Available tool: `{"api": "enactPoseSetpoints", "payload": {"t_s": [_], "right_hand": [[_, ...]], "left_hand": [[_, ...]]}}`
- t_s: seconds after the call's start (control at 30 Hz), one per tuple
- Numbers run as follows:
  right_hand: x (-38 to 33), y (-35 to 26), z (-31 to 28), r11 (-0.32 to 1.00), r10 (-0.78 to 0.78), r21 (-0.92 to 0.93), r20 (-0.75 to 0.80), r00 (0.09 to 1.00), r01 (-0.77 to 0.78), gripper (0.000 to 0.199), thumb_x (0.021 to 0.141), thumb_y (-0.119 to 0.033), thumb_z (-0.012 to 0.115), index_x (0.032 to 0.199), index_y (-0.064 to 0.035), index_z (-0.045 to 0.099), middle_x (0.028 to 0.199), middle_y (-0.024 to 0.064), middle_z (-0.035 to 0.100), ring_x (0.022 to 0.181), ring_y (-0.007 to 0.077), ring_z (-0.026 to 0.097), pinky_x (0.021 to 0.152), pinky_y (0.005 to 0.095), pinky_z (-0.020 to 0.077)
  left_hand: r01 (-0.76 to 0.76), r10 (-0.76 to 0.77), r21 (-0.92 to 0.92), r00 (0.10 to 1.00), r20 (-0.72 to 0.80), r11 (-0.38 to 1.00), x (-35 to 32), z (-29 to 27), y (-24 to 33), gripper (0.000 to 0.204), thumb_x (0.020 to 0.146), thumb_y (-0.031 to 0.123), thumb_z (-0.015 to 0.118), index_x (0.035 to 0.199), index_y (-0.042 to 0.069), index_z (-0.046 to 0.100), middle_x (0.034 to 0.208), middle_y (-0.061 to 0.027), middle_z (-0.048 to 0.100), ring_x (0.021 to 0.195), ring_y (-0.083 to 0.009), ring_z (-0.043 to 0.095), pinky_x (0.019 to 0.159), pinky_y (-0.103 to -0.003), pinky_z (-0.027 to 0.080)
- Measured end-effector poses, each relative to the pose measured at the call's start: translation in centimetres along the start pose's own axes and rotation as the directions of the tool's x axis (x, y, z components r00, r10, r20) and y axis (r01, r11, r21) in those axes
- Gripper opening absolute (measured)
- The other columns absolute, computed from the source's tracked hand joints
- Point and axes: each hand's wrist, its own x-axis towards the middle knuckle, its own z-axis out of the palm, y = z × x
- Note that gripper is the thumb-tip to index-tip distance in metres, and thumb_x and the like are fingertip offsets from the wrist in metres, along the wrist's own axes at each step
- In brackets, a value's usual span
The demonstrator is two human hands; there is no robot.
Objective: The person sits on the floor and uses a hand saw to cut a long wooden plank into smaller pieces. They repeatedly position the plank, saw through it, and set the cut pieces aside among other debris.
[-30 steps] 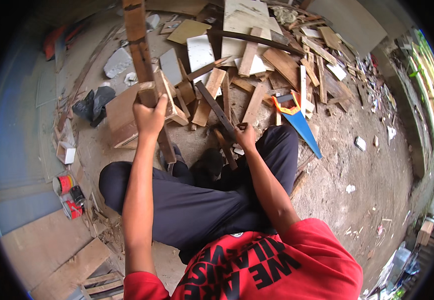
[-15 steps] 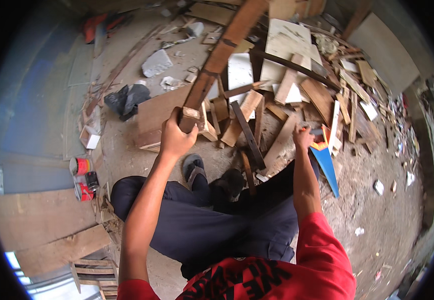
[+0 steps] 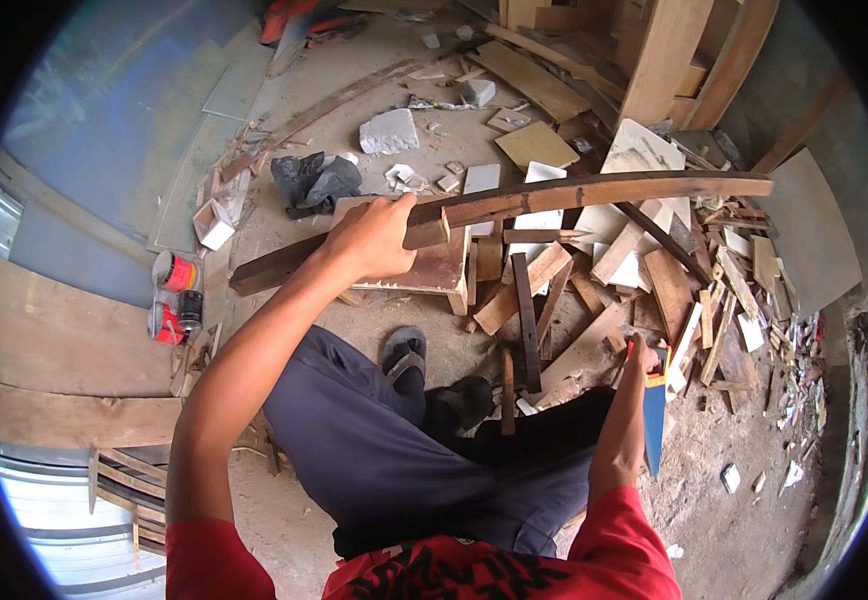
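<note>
My left hand [image 3: 379,238] is closed around a long dark wooden beam [image 3: 574,192], which lies nearly crosswise above a low wooden box [image 3: 436,274]. A short wood block [image 3: 428,231] sticks out from under my fingers, against the beam's near side; whether it is fixed to the beam I cannot tell. In my right hand [image 3: 641,358] is a handsaw [image 3: 656,415] with an orange and black handle, gripped at my right side. Its blue blade points down toward the floor, apart from the beam.
Offcuts and boards [image 3: 669,285] lie heaped ahead and to the right. A black plastic bag [image 3: 316,184] and a white chunk [image 3: 388,131] are at the far left, paint cans [image 3: 174,270] nearer. A dark upright stick [image 3: 508,392] stands by my feet.
The beam has swung from steeply upright to nearly crosswise, its far end now to the right. My view has shifted. The handsaw stays in my right hand, its blade now pointing more straight down.
</note>
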Motion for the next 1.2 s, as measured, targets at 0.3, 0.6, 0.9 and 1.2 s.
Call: {"api": "enactPoseSetpoints", "payload": {"t_s": [0.3, 0.6, 0.9, 1.2], "right_hand": [[-20.5, -1.4, -17.2, 0.583, -0.492, 0.766, 0.067, 0.868, 0.272, 0.01, 0.089, -0.007, 0.062, 0.098, -0.0051, 0.058, 0.085, 0.0027, 0.059, 0.07, 0.0114, 0.056, 0.063, 0.0276, 0.0476], [-32.4, 0.6, -26.7, 0.398, -0.65, 0.883, 0.08, 0.755, 0.249, 0.037, 0.105, -0.028, 0.051, 0.074, -0.0075, 0.045, 0.064, 0.001, 0.042, 0.048, 0.0097, 0.039, 0.044, 0.0258, 0.0328], [-36.2, 5.0, -21.9, 0.477, -0.862, 0.714, 0.267, 0.431, 0.513, 0.011, 0.089, -0.008, 0.067, 0.088, 0.0026, 0.063, 0.06, 0.0038, 0.053, 0.047, 0.0125, 0.051, 0.047, 0.028, 0.0402], [-39.1, 4.3, -24.0, 0.346, -0.93, 0.658, 0.334, 0.153, 0.669, 0.004, 0.082, 0.002, 0.067, 0.082, 0.0011, 0.063, 0.061, 0.0102, 0.053, 0.046, 0.0247, 0.056, 0.046, 0.0321, 0.0413]], "left_hand": [[-0.049, 0.051, -0.158, 0.999, 0.007, 0.986, 5.7, 3.4, -0.6, 0.048, 0.07, 0.018, 0.067, 0.112, -0.005, 0.061, 0.101, -0.0293, 0.067, 0.098, -0.0418, 0.066, 0.085, -0.045, 0.053], [0.012, 0.067, -0.258, 0.954, 0.292, 0.966, 9.5, 4.8, -1.2, 0.035, 0.068, 0.015, 0.065, 0.095, -0.008, 0.066, 0.08, -0.0175, 0.069, 0.068, -0.0238, 0.066, 0.061, -0.037, 0.049], [0.013, 0.104, -0.274, 0.907, 0.408, 0.962, 6.1, 4.7, -2.1, 0.029, 0.072, 0.022, 0.068, 0.082, -0.005, 0.066, 0.071, -0.0114, 0.067, 0.06, -0.0196, 0.063, 0.057, -0.036, 0.047], [0.072, -0.021, -0.11, 0.913, 0.408, 0.991, 3.0, 1.5, -1.5, 0.039, 0.068, 0.026, 0.074, 0.091, -0.006, 0.07, 0.079, -0.015, 0.072, 0.072, -0.023, 0.069, 0.066, -0.036, 0.05]]}}
